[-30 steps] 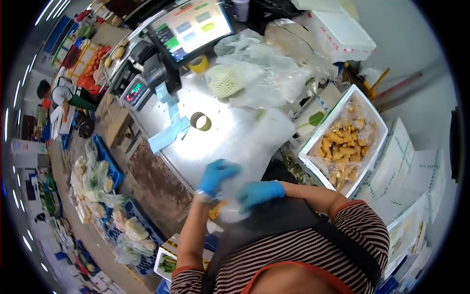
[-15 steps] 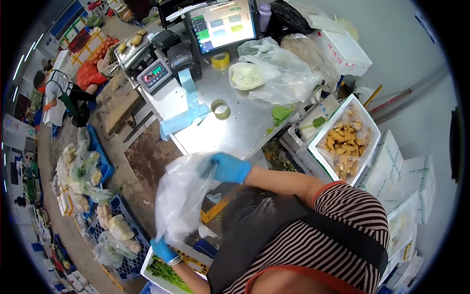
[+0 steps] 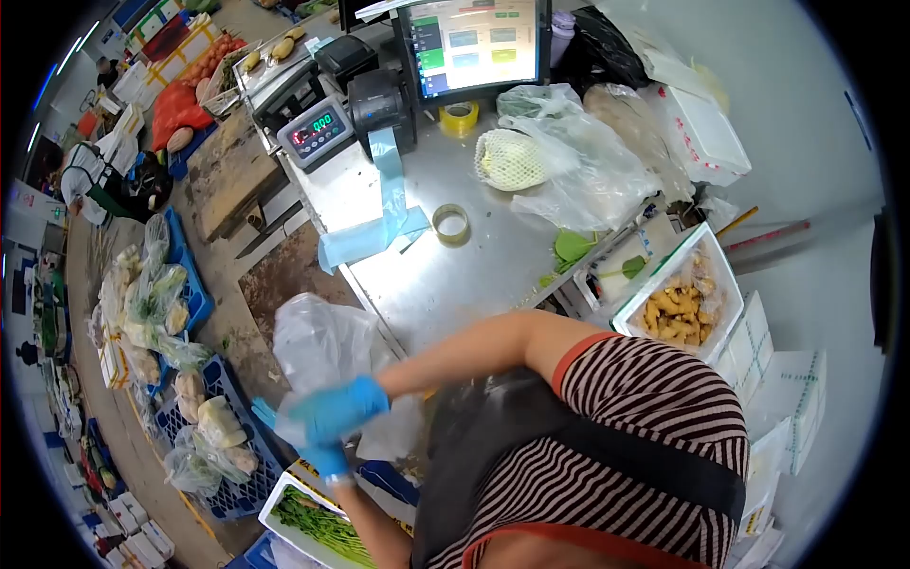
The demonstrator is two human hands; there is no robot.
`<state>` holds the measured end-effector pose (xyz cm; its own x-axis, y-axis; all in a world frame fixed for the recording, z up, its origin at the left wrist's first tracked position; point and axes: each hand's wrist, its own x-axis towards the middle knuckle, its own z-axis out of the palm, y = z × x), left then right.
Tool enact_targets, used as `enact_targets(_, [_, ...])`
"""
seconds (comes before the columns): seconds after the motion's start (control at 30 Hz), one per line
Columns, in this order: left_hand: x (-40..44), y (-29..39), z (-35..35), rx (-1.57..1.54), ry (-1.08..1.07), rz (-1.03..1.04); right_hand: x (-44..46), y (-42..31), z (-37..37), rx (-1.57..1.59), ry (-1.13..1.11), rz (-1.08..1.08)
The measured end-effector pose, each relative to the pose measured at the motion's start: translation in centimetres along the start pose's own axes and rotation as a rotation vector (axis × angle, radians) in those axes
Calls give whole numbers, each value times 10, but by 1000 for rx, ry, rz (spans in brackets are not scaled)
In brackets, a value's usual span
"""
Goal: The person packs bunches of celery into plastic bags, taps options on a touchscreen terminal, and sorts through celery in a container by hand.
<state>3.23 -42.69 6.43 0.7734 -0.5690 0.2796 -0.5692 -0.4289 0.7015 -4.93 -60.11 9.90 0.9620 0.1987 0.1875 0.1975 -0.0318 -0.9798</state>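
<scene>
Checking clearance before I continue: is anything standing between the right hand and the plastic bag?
Nothing visible: the right hand overlaps the lower part of the plastic bag in view. The left hand sits lower in the picture, partly covered by the right; blur hides whether either grips the bag.

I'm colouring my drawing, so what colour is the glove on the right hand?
The right glove is bright blue, seen best in the head view.

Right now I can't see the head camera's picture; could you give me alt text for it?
A person's blue-gloved right hand overlaps their gloved left hand at a translucent plastic bag, beside a metal counter. The counter holds a digital scale and lit screen; ginger and leafy greens sit in white boxes nearby.
</scene>
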Motion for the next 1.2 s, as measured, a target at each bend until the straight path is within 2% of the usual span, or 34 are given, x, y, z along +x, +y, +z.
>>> enact_targets(0.03, [10, -80, 19, -11, 54, -20, 5, -23, 2, -220, -167, 126])
enact_targets(0.1, [36, -70, -3, -260, 63, -167, 2, 8, -24, -552, -48, 147])
enact_targets(0.17, [57, -83, -42, 191, -35, -222, -6, 48, -71, -836, 145, 128])
enact_targets(0.2, [68, -71, -54, 520, -104, -212, 4, 98, -101, -1089, 200, 58])
enact_targets(0.23, [74, -99, -67, 738, -78, -159, 11, 84, -135, -1164, 206, 306])
enact_targets(0.27, [90, -89, -74, 757, -79, -255, 25, 129, -166, -1185, 374, 418])
enact_targets(0.3, [110, -74, -87, 773, -75, -350, 37, 137, -192, -1127, 401, 491])
enact_targets(0.33, [126, -81, -101, 691, -14, -317, 51, 119, -206, -1040, 400, 499])
enact_targets(0.37, [142, -88, -112, 605, 41, -283, 56, 85, -208, -950, 539, 359])
enact_targets(0.43, [166, -75, -124, 589, 401, -104, 67, 31, -198, -899, 779, 42])
enact_targets(0.47, [175, -103, -131, 75, 552, -5, 69, 7, -187, -910, 794, 15])
enact_targets(0.5, [177, -92, -126, 348, 612, 76, 68, 13, -171, -929, 786, 25])
enact_targets(0.53, [174, -162, -135, 534, 538, -30, 69, 29, -152, -947, 769, 35])
enact_targets(0.57, [165, -209, -121, 682, 326, -226, 70, 45, -131, -966, 752, 45])
enact_targets(0.6, [156, -255, -107, 840, 76, -380, 73, 127, -108, -905, 660, 75])
enact_targets(0.63, [146, -264, -80, 933, -325, -601, 76, 206, -86, -843, 571, 109])
enact_targets(0.67, [115, -287, -63, 774, -295, -449, 64, 232, -65, -621, 401, 514])
enact_targets(0.7, [93, -341, -49, 632, -244, -385, 58, 252, -51, -674, 246, 689])
enact_targets(0.73, [98, -316, -37, 553, -238, -506, 56, 271, -35, -608, 327, 727])
enact_targets(0.77, [95, -286, -24, 468, -236, -634, 56, 290, -24, -578, 302, 738])
enact_targets(0.83, [83, -321, 1, 410, -163, -611, 49, 297, -9, -507, 265, 730])
enact_targets(0.9, [82, -326, 17, 254, -206, -804, 45, 278, -4, -444, 243, 666])
enact_targets(0.93, [81, -330, 21, 118, -236, -872, 46, 265, -8, -455, 100, 748])
enact_targets(1.03, [69, -356, 38, -121, -202, -1002, 18, 224, -26, -513, 110, 574])
enact_targets(1.07, [62, -364, 41, -173, -174, -1033, 2, 198, -40, -462, 117, 582])
enact_targets(1.17, [47, -359, 42, -65, -148, -876, -53, 124, -109, -159, 174, 663])
enact_targets(1.2, [43, -347, 41, 65, -112, -855, -77, 109, -138, -117, 233, 734])
